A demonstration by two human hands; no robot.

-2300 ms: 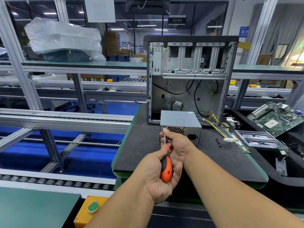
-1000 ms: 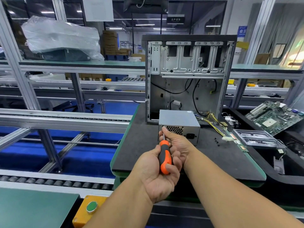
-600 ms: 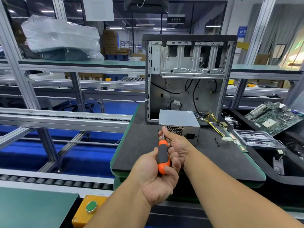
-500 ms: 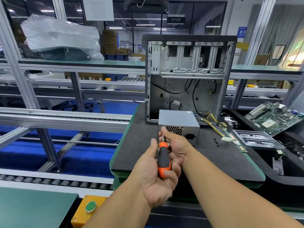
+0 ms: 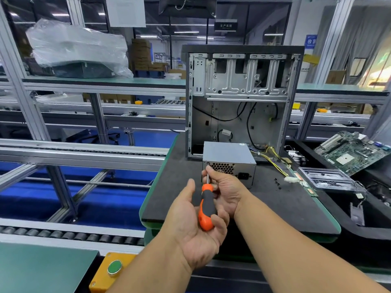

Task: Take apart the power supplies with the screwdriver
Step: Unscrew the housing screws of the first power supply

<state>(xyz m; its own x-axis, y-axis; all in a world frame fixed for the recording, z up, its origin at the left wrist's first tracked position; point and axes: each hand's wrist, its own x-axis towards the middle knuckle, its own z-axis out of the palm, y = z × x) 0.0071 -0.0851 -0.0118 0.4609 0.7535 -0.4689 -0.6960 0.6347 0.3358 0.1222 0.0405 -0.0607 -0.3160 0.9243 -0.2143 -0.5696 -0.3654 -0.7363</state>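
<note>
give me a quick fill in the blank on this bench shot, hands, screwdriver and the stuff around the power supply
1. The screwdriver has a black and ____ handle.
2. Its tip meets the power supply at the upper ____ corner of the vented face.
3. The right hand steadies the screwdriver's ____.
4. The open computer case stands ____ the power supply.

Missing words: orange; left; shaft; behind

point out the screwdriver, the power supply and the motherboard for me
screwdriver (image 5: 207, 205): head view, on the black middle of its handle
power supply (image 5: 227, 152): head view, on its grey top panel
motherboard (image 5: 352, 153): head view, on the green board at right
</note>
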